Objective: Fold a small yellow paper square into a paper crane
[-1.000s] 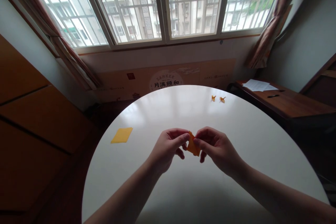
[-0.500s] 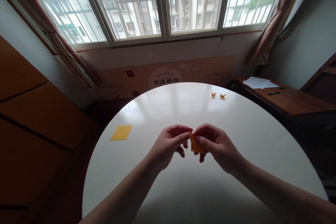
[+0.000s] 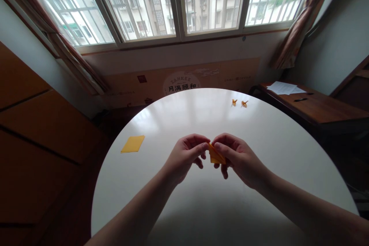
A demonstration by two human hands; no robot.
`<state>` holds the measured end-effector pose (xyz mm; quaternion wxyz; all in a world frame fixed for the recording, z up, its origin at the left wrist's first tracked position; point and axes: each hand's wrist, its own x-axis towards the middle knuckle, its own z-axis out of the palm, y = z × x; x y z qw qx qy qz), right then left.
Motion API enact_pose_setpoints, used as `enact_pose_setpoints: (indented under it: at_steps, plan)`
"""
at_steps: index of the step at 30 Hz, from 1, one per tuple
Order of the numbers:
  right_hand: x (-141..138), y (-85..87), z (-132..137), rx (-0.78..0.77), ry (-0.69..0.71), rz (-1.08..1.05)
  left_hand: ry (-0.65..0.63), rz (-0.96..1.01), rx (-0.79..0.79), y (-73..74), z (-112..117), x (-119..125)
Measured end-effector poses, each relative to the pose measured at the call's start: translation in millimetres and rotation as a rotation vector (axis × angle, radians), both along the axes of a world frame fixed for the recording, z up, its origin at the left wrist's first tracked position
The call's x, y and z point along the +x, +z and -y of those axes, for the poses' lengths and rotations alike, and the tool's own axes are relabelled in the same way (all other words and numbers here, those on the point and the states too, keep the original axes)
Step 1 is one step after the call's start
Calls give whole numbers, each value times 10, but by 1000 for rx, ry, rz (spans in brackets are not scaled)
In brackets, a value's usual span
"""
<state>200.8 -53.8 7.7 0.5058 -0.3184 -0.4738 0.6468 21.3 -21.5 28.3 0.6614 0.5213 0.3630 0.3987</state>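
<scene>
A small folded piece of orange paper (image 3: 215,156) is held above the middle of the round white table (image 3: 259,150). My left hand (image 3: 186,157) pinches its upper left tip with thumb and forefinger. My right hand (image 3: 238,159) grips the paper from the right, fingers curled around it. Both hands hover just above the tabletop.
A stack of yellow paper sheets (image 3: 133,143) lies at the table's left. Two small folded orange paper figures (image 3: 239,103) sit at the far right edge. A wooden desk (image 3: 317,109) with white papers (image 3: 284,87) and a pen stands to the right. A cardboard box (image 3: 184,80) leans under the window.
The paper has been tilted from upright to lying flatter between my fingers. Both hands stayed together and rose slightly in the view as the camera tipped.
</scene>
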Motion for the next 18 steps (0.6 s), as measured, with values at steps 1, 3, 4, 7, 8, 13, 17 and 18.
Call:
enact_pose_setpoints:
  at_steps: [1,3,4,7,8,13,17,18]
  plan:
    - [-1,6,0,0,3,1,9,-6,5,2,4,3]
    - [-7,18,2,10,7,8,21,-21,27,6,15,11]
    - [-12,22,3,20,5,14,23,-27,42,10,22,15]
    - [-24,31,12,49,-19,20,26,-32,83,21,43,24]
    - [-26,32,16,56,-32,19,27,-26,90,24,48,26]
    - [-20,37,41,110,-71,1,-2,16,100,42,49,14]
    - [-15,42,63,126,-79,-17,-38,34,118,55,46,-11]
    - [-16,45,68,128,-81,-21,-44,36,122,58,47,-16]
